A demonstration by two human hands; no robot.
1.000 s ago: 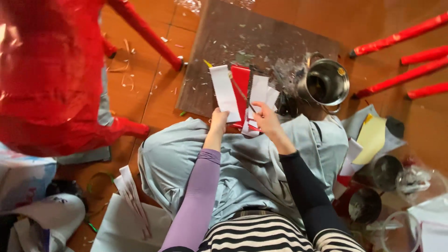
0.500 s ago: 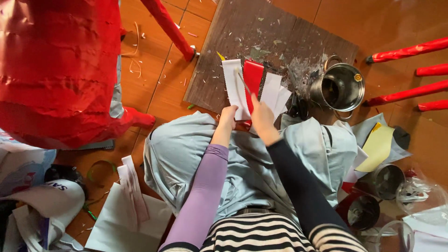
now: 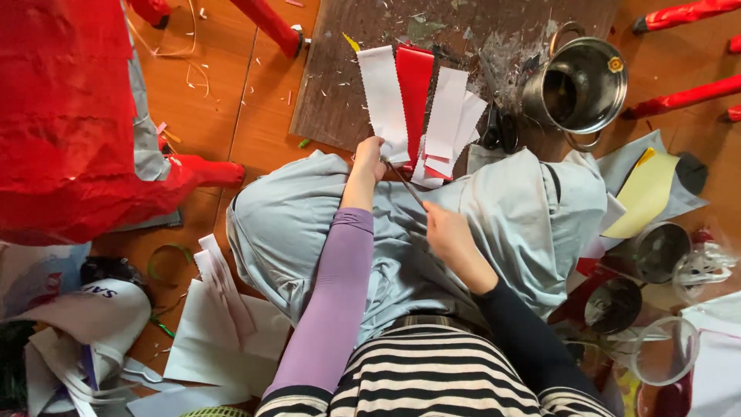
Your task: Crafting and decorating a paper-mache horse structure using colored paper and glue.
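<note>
Left hand (image 3: pixel 369 158) pinched on lower edge of white paper strips (image 3: pixel 384 96), fanned (with one red strip (image 3: pixel 414 77)) over dark board (image 3: pixel 340 93). Right hand (image 3: pixel 448 232) closed round thin stick (image 3: pixel 405 184), above lap. Steel pot (image 3: pixel 583 81) just beside; scissors (image 3: pixel 498 127) between; floor crowded.

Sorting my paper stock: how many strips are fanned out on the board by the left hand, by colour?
White strips: 3
Red strips: 1
Total: 4, all held at the near end by the left hand on the board; overlaps may hide more.
</note>
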